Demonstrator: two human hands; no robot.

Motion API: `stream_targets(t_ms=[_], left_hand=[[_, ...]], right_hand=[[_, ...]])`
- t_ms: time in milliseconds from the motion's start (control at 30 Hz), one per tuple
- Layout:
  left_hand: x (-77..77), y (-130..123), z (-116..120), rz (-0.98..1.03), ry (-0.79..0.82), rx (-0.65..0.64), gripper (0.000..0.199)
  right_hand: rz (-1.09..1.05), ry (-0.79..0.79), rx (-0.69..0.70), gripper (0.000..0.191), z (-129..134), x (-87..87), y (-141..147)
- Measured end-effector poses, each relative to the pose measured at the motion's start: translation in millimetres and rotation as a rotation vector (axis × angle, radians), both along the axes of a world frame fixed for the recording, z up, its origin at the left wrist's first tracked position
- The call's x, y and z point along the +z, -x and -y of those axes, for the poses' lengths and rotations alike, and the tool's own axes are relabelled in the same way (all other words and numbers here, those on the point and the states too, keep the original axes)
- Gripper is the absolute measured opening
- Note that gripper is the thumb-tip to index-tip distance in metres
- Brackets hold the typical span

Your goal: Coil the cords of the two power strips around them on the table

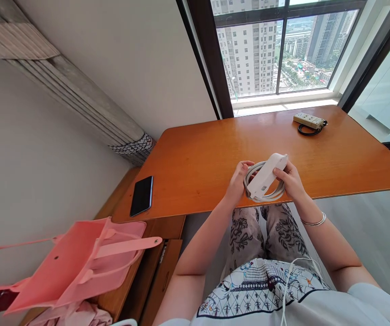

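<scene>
A white power strip [268, 175] with its pale cord [270, 197] looped in a coil is held up over the near edge of the table. My left hand [239, 179] grips the coiled cord at the left side, fingers partly hidden behind it. My right hand [290, 179] holds the strip near its upper right end, thumb pressed on the face and the other fingers out of sight beneath. The strip is tilted, its upper end toward the right, and a small dark printed mark shows near its lower end.
On the wooden table [195, 158] a beige power strip [308, 120] with a black cord [308, 131] lies at the far right. A black phone [142, 195] rests near the left edge. A pink bag [79, 262] stands left of the table by a wooden cabinet [164, 271].
</scene>
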State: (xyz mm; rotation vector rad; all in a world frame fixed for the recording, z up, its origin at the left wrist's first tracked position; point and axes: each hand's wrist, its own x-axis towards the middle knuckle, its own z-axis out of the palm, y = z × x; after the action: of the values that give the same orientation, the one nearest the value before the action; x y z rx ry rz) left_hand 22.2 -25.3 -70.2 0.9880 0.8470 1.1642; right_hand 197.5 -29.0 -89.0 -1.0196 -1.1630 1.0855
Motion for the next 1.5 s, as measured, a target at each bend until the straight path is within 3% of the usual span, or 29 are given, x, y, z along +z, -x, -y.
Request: stream_targets(t_ms=[167, 300, 433, 633, 867, 1067, 1267, 1367, 1500], left_hand=[[-2.4, 4, -12, -0.057, 0.146, -0.171, 0.049], [-7.7, 1, -13, -0.043, 0.062, -0.024, 0.043], [-11.5, 0, -11, -0.030, -0.021, -0.001, 0.051], [-20.0, 6, -22, -0.141, -0.075, -0.145, 0.081], [-39.3, 0, -38, -0.164, -0.157, -0.160, 0.075], [-54.5, -2, -44, -0.252, -0.168, -0.248, 0.080], [-62.0, -7, -60, -0.246, -0.177, -0.318, 0.071], [-65.5, -9, -68, -0.294, -0.159, -0.360, 0.073], [-69.6, -10, -76, -0.440, -0.210, -0.330, 0.072]], right_hand=[[0.001, -0.031, 0.005, 0.057, 7, -8.2, -2], [0.106, -0.118, -0.028, 0.055, 13, -6.5, 2], [0.012, -0.030, -0.034, 0.056, 11, -7.8, 3], [-0.063, 0.137, -0.001, 0.055, -1, -10.8, -7], [0.057, 0.189, 0.026, 0.056, -15, -14.9, -13], [0.111, 0.229, 0.043, 0.050, -26, -25.8, -19], [0.173, 0.272, 0.085, 0.051, -41, -26.2, -34], [0.120, 0.314, 0.142, 0.056, -46, -28.5, -38], [0.118, 0.300, 0.103, 0.061, -49, -35.7, -41]])
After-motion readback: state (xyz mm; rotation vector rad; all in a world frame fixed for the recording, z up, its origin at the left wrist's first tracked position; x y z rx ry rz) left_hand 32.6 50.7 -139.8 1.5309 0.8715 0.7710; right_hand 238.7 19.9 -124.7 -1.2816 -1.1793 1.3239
